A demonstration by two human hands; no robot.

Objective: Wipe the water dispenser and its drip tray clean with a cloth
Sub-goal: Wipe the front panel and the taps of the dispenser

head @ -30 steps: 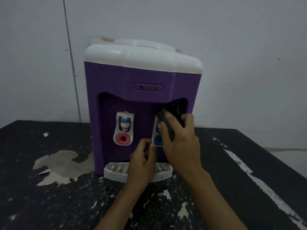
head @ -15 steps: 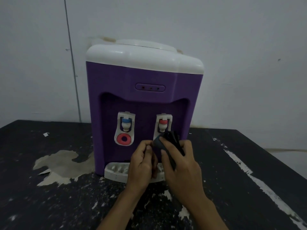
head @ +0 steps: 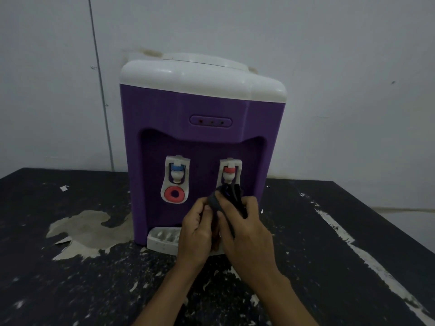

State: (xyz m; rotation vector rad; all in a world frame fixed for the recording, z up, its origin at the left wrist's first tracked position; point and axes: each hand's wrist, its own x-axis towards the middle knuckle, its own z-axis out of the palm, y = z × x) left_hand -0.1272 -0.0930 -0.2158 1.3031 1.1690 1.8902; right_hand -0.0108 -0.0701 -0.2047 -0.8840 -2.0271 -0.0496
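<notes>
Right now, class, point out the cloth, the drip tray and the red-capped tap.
cloth (head: 235, 196): head view, dark bunched upper fold.
drip tray (head: 162, 241): head view, bare left end.
red-capped tap (head: 229, 170): head view, red cap.

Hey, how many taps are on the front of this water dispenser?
2. On the water dispenser, the blue-capped tap is on the left; the red-capped tap is on the right, just above the dark cloth. None appears hidden.

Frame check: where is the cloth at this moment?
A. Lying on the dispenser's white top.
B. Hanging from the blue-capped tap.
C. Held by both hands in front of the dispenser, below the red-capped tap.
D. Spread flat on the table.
C: the left hand and right hand both grip the cloth just under the red-capped tap, above the drip tray.
</notes>
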